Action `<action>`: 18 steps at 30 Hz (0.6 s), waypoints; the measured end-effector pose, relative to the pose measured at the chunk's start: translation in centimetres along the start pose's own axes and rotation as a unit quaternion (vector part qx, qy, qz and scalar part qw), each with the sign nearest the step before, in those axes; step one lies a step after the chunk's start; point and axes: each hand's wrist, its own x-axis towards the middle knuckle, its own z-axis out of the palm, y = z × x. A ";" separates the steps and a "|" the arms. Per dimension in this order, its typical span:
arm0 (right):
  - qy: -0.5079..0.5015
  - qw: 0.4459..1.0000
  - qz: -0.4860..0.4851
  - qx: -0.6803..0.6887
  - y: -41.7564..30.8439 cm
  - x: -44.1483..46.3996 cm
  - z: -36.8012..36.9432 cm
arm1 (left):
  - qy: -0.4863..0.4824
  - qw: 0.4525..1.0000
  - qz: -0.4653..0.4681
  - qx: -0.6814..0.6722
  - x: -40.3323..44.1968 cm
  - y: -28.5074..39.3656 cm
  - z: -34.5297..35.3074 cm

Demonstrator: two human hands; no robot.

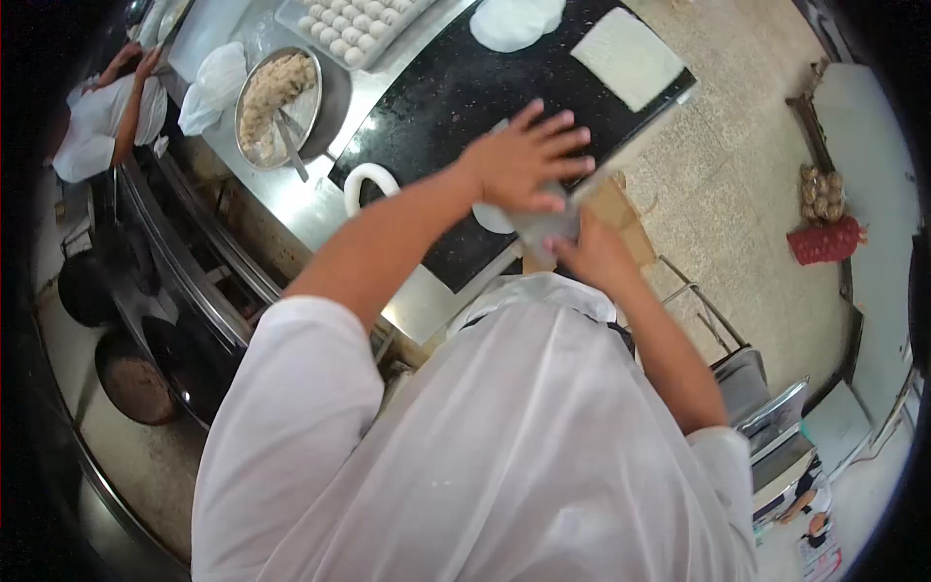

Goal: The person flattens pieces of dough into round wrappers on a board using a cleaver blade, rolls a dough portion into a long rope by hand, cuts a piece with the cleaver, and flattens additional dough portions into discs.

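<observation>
My left hand (531, 160) is over the black work surface (427, 116), its fingers spread apart. Close by its palm is a flat grey blade (545, 231), smeared by motion, with my right hand (587, 250) closed on its near end. I cannot make out its exact kind or its handle. A pale, flat piece of dough (493, 217) shows on the black surface, partly hidden beneath my left hand. Left of my forearm lies a curved white dough rope (371, 182).
A metal bowl (318, 107) of lumpy filling (276, 92) holds a metal utensil (291, 145). Behind it is a tray (367, 58) of round white pieces. A folded white cloth (630, 58) and white dough (516, 21) lie farther back. Another person (116, 116) stands at left.
</observation>
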 end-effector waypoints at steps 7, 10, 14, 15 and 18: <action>-0.003 0.997 0.083 0.006 0.0 -2.8 -1.1 | -0.044 0.998 0.048 -0.009 1.6 2.8 0.6; 0.005 0.998 0.025 -0.060 -1.1 2.0 -4.7 | 0.031 0.998 -0.021 0.041 3.1 -1.6 -0.5; 0.001 1.000 0.005 -0.006 -1.0 1.8 -3.1 | 0.070 0.997 -0.023 0.029 2.1 -2.4 0.0; 0.014 0.997 -0.054 0.043 -0.1 0.4 -1.4 | 0.055 0.998 -0.015 0.012 0.9 -1.4 0.4; 0.194 0.952 -0.230 -0.061 4.4 -2.7 3.7 | -0.008 0.998 -0.009 -0.055 -1.5 4.7 1.0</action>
